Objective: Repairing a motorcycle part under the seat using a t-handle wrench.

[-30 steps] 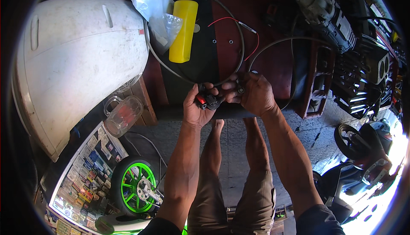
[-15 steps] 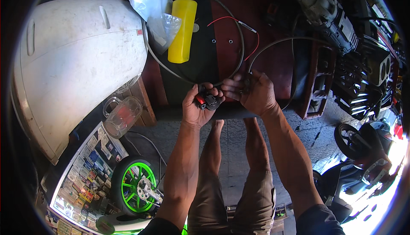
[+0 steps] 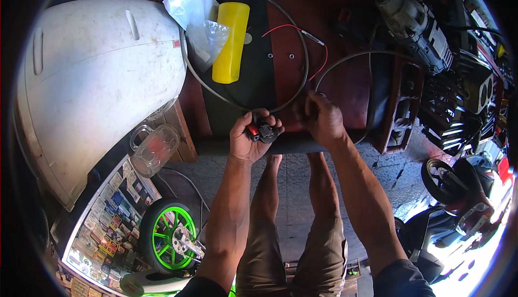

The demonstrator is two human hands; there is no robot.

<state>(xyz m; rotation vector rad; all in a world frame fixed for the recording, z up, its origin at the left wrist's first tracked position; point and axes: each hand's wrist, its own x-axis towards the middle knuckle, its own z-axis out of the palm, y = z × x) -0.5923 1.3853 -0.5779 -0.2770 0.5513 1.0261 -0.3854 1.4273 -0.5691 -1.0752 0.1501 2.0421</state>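
In my left hand (image 3: 249, 137) rests a small black and red part (image 3: 262, 131) that looks like a handlebar switch, with my fingers curled round it. A grey cable (image 3: 305, 54) loops over the bench just beyond that hand. To the right, my right hand (image 3: 324, 116) hovers above the front of the bench with its fingers drawn in. Shadow and some blur cover those fingertips, so whatever they may pinch does not show. A thin red wire (image 3: 326, 54) with a pale sleeve and two small nuts (image 3: 292, 56) lie on the red and dark bench cover (image 3: 345, 97).
A yellow cylinder (image 3: 231, 43) and clear plastic bags (image 3: 194, 5) lie at the back left, beside a large white panel (image 3: 102, 81). A glass mug (image 3: 156, 148) stands near the left edge. An impact wrench (image 3: 413, 24) and a reddish metal frame (image 3: 402, 102) are at right. Below left is a green wheel (image 3: 171, 237).
My right hand has moved slightly right, away from my left hand, and its spread fingers have drawn in. My left hand keeps its hold on the black and red part.
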